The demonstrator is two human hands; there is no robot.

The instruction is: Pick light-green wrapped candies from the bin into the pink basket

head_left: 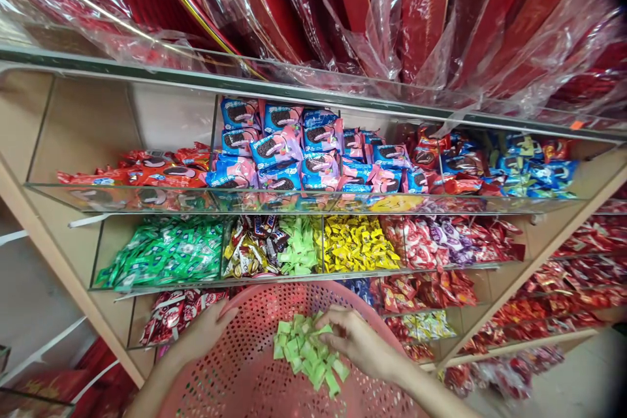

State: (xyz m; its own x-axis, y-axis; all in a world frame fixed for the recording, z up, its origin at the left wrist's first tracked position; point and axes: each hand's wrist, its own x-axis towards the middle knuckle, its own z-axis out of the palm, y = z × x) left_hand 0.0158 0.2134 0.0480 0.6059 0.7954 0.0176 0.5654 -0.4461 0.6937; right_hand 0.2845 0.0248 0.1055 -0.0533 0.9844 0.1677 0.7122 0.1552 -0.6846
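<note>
A pink perforated plastic basket (230,372) is at the bottom centre, below the shelves. My left hand (213,326) grips its left rim, with the fingertips partly hidden behind it. Inside the basket lies a small heap of pale green wrapped candies (308,353). My right hand (357,339) reaches over the heap's right side, fingers curled and pinched at the candies. Similar pale green candies (298,245) fill a compartment on the middle shelf, between dark and gold wrapped sweets (252,248) and yellow wrapped candies (360,245).
Packaged cookies (279,144) are stacked on the upper shelf behind a clear front panel. Green wrapped candies (164,251) lie at left. Red items in plastic wrap (343,6) overhang the top. More red sweets (563,274) line shelves at right.
</note>
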